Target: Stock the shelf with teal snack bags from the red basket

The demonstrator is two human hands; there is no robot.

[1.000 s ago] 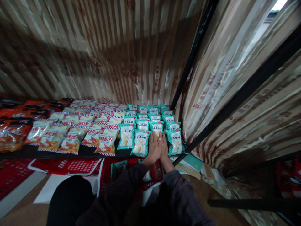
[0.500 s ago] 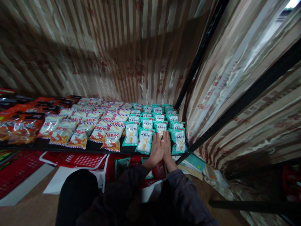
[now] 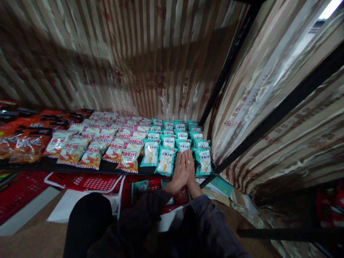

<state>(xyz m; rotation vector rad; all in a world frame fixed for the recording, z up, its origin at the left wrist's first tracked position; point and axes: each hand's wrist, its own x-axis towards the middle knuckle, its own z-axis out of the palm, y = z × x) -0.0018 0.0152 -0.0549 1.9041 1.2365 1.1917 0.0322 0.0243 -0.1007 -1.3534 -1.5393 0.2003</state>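
Note:
Side by side and touching, my left hand (image 3: 178,175) and my right hand (image 3: 190,172) lie with fingers stretched forward on a teal-and-white snack bag (image 3: 184,144). The fingers cover the lower part of that bag. Neither hand is wrapped around anything. Left of my hands stands another teal snack bag (image 3: 165,162), and one more teal bag (image 3: 204,161) is to their right. Several rows of the same bags run back along the black shelf (image 3: 107,167).
White-and-orange snack bags (image 3: 92,153) and orange-and-black bags (image 3: 32,145) fill the shelf leftward. A red basket (image 3: 184,196) with teal bags sits below, beside another red basket (image 3: 88,182). A black shelf post (image 3: 228,71) and a striped curtain (image 3: 150,53) bound the shelf.
My hands remain together on the teal bag. The fingertips, closer together at the front, have shifted slightly to the left. The bags stay in place.

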